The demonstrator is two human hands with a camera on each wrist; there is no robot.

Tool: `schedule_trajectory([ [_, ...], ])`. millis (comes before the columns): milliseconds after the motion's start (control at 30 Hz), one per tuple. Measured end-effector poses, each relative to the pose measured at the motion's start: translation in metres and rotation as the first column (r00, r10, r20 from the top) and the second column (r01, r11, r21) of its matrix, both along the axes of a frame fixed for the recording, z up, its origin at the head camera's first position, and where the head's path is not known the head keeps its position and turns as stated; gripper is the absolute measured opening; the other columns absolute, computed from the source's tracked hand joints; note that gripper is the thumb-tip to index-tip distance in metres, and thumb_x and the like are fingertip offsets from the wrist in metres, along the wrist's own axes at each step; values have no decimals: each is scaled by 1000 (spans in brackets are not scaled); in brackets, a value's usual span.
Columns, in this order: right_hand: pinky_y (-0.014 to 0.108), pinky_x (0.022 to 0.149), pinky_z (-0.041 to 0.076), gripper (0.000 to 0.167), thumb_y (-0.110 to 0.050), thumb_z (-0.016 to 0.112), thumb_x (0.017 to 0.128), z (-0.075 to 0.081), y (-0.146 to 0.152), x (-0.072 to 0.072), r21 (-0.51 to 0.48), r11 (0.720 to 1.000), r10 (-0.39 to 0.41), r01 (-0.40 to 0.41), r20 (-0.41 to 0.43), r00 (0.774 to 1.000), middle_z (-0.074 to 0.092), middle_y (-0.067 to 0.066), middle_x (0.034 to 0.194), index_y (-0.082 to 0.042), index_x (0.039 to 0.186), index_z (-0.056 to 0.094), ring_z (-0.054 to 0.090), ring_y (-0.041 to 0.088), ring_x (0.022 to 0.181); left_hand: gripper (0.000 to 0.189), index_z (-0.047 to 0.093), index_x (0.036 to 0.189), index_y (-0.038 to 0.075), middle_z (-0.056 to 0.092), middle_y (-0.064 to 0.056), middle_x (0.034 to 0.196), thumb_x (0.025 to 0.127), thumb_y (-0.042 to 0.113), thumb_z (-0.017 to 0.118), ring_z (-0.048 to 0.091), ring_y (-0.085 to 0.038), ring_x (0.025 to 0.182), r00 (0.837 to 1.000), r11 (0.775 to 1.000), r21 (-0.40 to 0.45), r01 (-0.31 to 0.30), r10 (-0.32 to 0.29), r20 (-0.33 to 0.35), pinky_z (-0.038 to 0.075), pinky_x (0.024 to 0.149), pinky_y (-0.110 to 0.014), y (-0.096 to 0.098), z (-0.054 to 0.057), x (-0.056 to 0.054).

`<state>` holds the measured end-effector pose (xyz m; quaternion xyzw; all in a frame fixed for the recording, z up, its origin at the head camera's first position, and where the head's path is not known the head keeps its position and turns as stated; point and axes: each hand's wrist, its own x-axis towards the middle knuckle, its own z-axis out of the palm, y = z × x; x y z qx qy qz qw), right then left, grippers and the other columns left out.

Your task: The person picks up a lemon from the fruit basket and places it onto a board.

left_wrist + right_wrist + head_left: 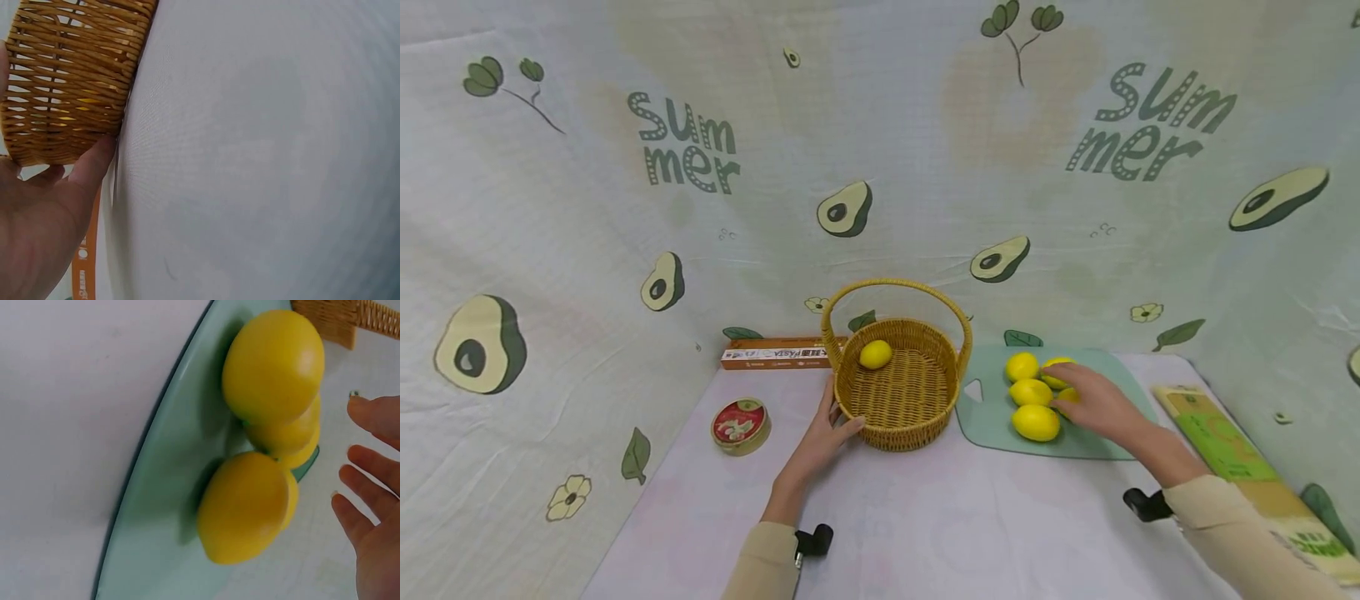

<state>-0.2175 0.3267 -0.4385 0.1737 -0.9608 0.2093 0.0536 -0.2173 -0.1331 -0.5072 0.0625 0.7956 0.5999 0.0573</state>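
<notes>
A round wicker basket (898,404) with a tall hoop handle stands at the middle of the table, one lemon (876,354) inside it. My left hand (823,433) rests against the basket's left side, thumb toward the front; in the left wrist view the thumb (94,162) touches the woven wall low down. Right of the basket, several lemons (1036,422) sit together on a pale green cutting board (985,429). Over the right-hand lemons hovers my right hand (1101,404). In the right wrist view its fingers are spread, apart from the lemons (247,506), and hold nothing.
A round red-topped tin (741,425) stands left of the basket. Behind it lies a long brown pasta box (775,354). Along the right edge lies a long green and yellow packet (1232,450). An avocado-patterned cloth (917,150) hangs behind the table.
</notes>
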Motion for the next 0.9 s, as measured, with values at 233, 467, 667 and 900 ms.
schedule_trajectory([
  [233, 63, 103, 44, 47, -12, 71, 89, 12, -34, 0, 10, 996, 85, -85, -18, 996, 58, 18, 139, -8, 135, 61, 51, 42, 129, 99, -6, 156, 46, -2, 1, 169, 94, 30, 70, 15, -40, 153, 1000, 1000, 18, -4, 3, 6, 23, 121, -58, 0, 0, -1],
  [467, 56, 103, 47, 45, -14, 70, 91, 21, -69, 0, 0, 987, 161, -161, -11, 987, 60, 10, 138, -13, 135, 60, 54, 34, 129, 100, -6, 156, 46, 1, -1, 169, 93, 32, 71, 17, -40, 153, 1000, 1000, 16, -5, 5, 9, 23, 122, -56, -1, -1, -2],
  [667, 53, 103, 49, 46, -18, 70, 93, 21, -93, -1, -27, 976, 216, -217, -33, 976, 59, 7, 139, -16, 138, 59, 55, 31, 130, 100, -7, 156, 45, -1, 1, 169, 93, 30, 70, 17, -39, 153, 1000, 1000, 18, -2, 2, 5, 24, 122, -55, -1, 0, -1],
  [900, 54, 103, 49, 45, -14, 73, 90, 17, -114, -6, -76, 964, 247, -254, -96, 964, 62, 7, 137, -15, 134, 62, 56, 32, 129, 100, -6, 155, 49, 0, 1, 169, 93, 33, 71, 16, -40, 153, 1000, 999, 33, 4, -4, 8, 24, 121, -58, -3, -2, -2],
])
